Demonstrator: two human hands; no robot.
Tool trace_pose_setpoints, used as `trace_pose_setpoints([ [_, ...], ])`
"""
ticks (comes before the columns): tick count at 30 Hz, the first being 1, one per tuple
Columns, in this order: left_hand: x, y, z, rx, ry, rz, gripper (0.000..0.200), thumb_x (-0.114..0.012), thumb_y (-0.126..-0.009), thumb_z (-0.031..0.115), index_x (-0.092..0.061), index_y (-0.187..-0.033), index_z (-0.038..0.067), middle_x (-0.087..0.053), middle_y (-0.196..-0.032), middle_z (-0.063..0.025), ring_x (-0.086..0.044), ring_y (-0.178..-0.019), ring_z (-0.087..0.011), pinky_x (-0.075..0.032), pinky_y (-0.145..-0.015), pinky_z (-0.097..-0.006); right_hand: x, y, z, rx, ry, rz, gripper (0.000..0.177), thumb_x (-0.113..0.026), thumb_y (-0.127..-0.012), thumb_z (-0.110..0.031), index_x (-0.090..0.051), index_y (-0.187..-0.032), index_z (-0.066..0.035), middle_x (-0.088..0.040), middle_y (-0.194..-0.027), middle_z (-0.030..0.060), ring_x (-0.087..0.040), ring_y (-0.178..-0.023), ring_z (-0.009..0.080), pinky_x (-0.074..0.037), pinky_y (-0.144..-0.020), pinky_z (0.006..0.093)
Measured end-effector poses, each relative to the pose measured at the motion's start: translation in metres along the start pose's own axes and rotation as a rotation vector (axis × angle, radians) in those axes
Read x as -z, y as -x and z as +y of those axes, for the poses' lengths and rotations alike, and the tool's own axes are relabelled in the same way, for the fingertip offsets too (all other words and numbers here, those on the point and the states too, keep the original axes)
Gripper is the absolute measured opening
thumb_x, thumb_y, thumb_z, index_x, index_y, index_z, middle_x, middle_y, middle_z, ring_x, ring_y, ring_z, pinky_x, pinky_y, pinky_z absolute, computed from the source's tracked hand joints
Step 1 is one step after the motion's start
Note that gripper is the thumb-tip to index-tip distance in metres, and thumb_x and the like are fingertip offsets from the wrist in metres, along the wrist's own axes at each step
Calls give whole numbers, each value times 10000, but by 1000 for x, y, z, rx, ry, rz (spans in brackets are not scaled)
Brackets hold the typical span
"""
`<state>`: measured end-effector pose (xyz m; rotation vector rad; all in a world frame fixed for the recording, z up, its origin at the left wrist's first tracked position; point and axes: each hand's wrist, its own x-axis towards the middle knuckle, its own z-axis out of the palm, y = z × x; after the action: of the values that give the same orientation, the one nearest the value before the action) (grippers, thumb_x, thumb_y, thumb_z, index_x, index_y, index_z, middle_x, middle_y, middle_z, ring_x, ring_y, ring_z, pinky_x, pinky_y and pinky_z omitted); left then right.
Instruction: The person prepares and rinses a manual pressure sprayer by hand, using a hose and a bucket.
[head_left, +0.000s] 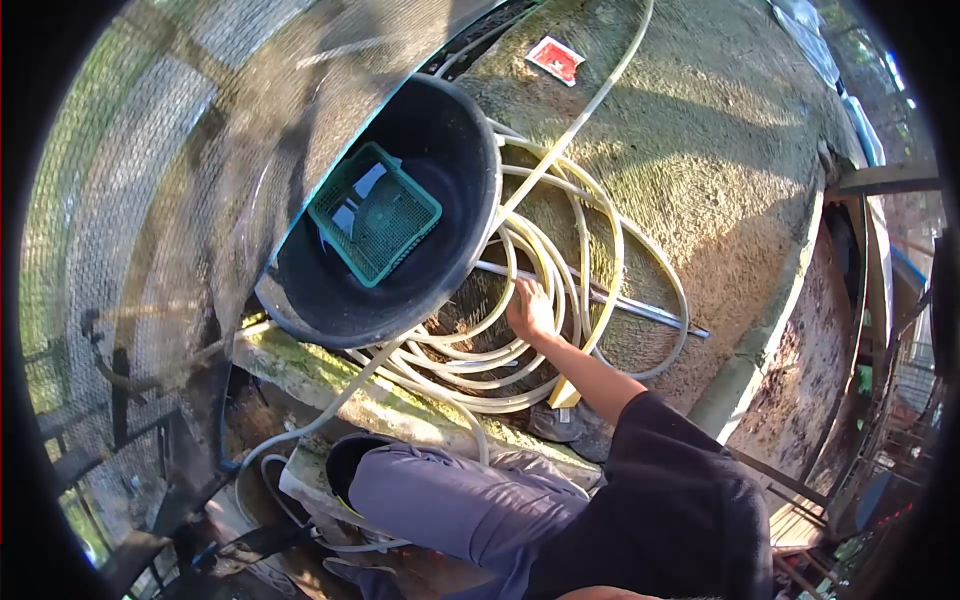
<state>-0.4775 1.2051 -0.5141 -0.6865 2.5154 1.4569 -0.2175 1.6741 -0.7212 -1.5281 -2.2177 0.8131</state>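
Note:
My right hand [531, 312] reaches into a coil of pale yellow hose [602, 205] lying on the rough concrete. Its fingers are bent around an inner loop of the hose, though the fingertips are partly hidden. Right beside the hand, a thin metal pipe [655, 313] lies across the coil. At the bottom edge only a sliver of skin shows, and my left hand itself is out of sight. A large black tub [470, 150] stands left of the coil, with a green plastic basket [405, 215] inside it.
Mesh netting [180, 200] hangs at the left and overlaps the tub. A red and white packet [555, 61] lies on the concrete slab [700, 130]. One hose length runs up past the tub; another trails down over the mossy ledge [300, 370] near my leg [450, 500].

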Motion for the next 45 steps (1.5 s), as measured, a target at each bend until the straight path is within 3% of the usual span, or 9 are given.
trace_pose_setpoints([
  [6, 60, -29, 34, -194, -137, 268, 529, -616, -874, 596, -675, -979, 81, -650, -842, -16, -587, -752, -88, -467, -685, -245, -2, -215, 26, 12, 6, 640, 346, -644, -845, -238, -566, -1110, -29, -595, -1050, 210, -564, -1032, 387, -455, -906, 465],
  [14, 241, -18, 32, -248, -213, 671, 534, -616, -873, 598, -677, -985, 80, -652, -842, -17, -587, -754, -88, -466, -687, -244, 25, -346, -22, 386, 402, -48, 416, -581, -890, -251, -523, -1264, -78, -624, -1193, 177, -580, -1112, 358, -460, -944, 444],
  [28, 381, 19, -50, -117, -60, 742, 546, -625, -872, 588, -685, -1026, 68, -664, -866, -17, -587, -774, -80, -455, -696, -220, 31, -274, 43, 536, 261, -344, 437, -554, -918, -288, -557, -1223, 25, -626, -1160, 256, -622, -1029, 386, -503, -908, 433],
  [29, 374, 5, -52, -123, -6, 696, 536, -633, -870, 581, -685, -1009, 66, -667, -875, -17, -591, -775, -77, -456, -687, -217, 29, -285, 77, 48, 676, -474, 412, -631, -859, -243, -606, -1144, 53, -655, -1050, 275, -641, -999, 398, -501, -907, 446],
  [36, 322, -153, 3, -179, 369, 501, 517, -710, -827, 547, -692, -979, 53, -648, -852, -13, -604, -754, -78, -494, -691, -219, 166, -316, 87, 186, 1113, -921, 453, -834, -521, -248, -749, -916, -43, -713, -935, 177, -696, -868, 320, -553, -736, 413],
  [38, 279, -220, 47, -276, 332, 441, 520, -684, -851, 538, -694, -1014, 44, -627, -813, 5, -573, -701, -70, -481, -655, -214, 207, -384, 97, -175, 704, -280, 305, -817, -566, -247, -769, -849, -147, -724, -863, 128, -708, -792, 271, -547, -680, 422],
  [39, 261, -263, 63, -348, 275, 370, 534, -658, -866, 549, -698, -1033, 44, -617, -766, 20, -551, -653, -64, -471, -626, -218, 226, -388, 29, 372, 1436, -467, 287, -839, -540, -262, -757, -791, -149, -724, -831, 101, -712, -805, 244, -548, -673, 396],
  [41, 226, -351, 96, -866, -983, 444, 642, -523, -944, 529, -475, -1402, 83, -699, -812, -72, -665, -713, -234, -503, -656, -408, 269, -398, -67, 275, 1624, -601, 230, -837, -547, -184, -731, -738, -112, -721, -798, 92, -706, -783, 224, -540, -622, 391],
  [45, 14, -237, 130, -549, 69, 47, 438, -534, -959, 475, -537, -1162, 87, -651, -789, -43, -614, -704, -166, -486, -668, -343, 239, -356, -114, 100, 1277, -726, 58, -619, -680, 25, -652, -727, 32, -598, -586, 148, -648, -535, 241, -513, -443, 385],
])
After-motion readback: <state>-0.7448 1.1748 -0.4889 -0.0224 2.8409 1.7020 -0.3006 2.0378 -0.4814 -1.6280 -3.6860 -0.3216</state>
